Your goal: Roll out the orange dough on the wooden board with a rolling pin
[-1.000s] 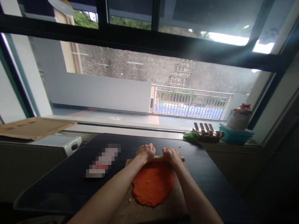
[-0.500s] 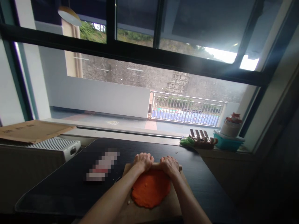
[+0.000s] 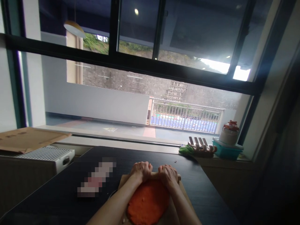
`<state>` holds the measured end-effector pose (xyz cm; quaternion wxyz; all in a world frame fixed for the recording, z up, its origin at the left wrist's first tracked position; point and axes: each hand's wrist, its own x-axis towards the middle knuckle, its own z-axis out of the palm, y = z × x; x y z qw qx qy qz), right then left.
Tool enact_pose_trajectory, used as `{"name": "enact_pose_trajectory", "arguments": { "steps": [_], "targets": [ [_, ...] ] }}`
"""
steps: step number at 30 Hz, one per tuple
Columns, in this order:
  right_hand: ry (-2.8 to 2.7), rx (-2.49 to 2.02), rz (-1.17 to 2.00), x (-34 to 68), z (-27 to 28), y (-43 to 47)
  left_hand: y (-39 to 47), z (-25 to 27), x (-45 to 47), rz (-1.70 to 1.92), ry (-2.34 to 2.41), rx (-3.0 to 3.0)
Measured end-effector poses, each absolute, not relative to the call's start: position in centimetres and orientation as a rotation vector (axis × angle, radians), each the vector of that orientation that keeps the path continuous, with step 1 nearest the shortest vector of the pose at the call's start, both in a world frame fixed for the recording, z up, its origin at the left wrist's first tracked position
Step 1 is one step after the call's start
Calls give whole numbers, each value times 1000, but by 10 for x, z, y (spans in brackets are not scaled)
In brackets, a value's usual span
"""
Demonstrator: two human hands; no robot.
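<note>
Dough (image 3: 148, 201), orange and flat in a rough round with a small bump on top, lies on a wooden board (image 3: 172, 214) at the near side of a dark table (image 3: 211, 193). A rolling pin (image 3: 155, 176) runs crosswise at the dough's far edge; whether it presses on the dough cannot be told. The person's left hand (image 3: 142, 170) and right hand (image 3: 168, 173) are both curled over the pin, knuckles up, with a narrow gap between them, and one end of the pin sticks out past the right hand. On the table to the left is a long thing (image 3: 96, 179) blurred into squares. Near the table's far right corner, a green cloth (image 3: 186, 150) lies left of a teal box (image 3: 227, 150) with a pale jar (image 3: 228, 137) on top
</note>
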<state>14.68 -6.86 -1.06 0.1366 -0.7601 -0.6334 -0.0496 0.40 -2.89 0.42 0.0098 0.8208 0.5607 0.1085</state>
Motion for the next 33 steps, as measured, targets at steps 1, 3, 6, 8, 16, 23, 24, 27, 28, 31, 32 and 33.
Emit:
{"name": "enact_pose_trajectory", "arguments": {
  "steps": [1, 3, 6, 8, 16, 23, 24, 27, 28, 31, 32, 33],
  "targets": [
    [-1838, -2197, -137, 147, -10, -67, -27, 5, 4, 335, 1748, 2557],
    [-1842, -2200, -116, 148, -8, -63, -24, 8, 5, 325, 1755, 2543],
    [-1823, -2228, -79, 149, -5, -59, -21, 9, 6, 306, 1774, 2509],
    [-1808, -2242, -69, 148, -4, -58, -19, 10, 7, 306, 1779, 2496],
    [-1772, -2260, -55, 147, -4, -57, -16, 11, 6, 306, 1775, 2469],
    [-1758, -2269, -56, 149, -6, -52, -11, 7, 8, 308, 1780, 2454],
    [-1762, -2269, -61, 149, -6, -52, -11, 7, 8, 310, 1781, 2456],
    [-1785, -2261, -86, 147, -8, -57, -15, 5, 6, 315, 1781, 2472],
    [-1791, -2260, -95, 146, -9, -60, -17, 4, 5, 317, 1782, 2479],
    [-1798, -2260, -118, 142, -10, -74, -29, 1, 2, 321, 1785, 2505],
    [-1800, -2260, -125, 140, -10, -79, -33, 0, 1, 327, 1784, 2519],
    [-1803, -2256, -134, 139, -10, -85, -38, 0, 0, 338, 1782, 2534]
  ]
}}
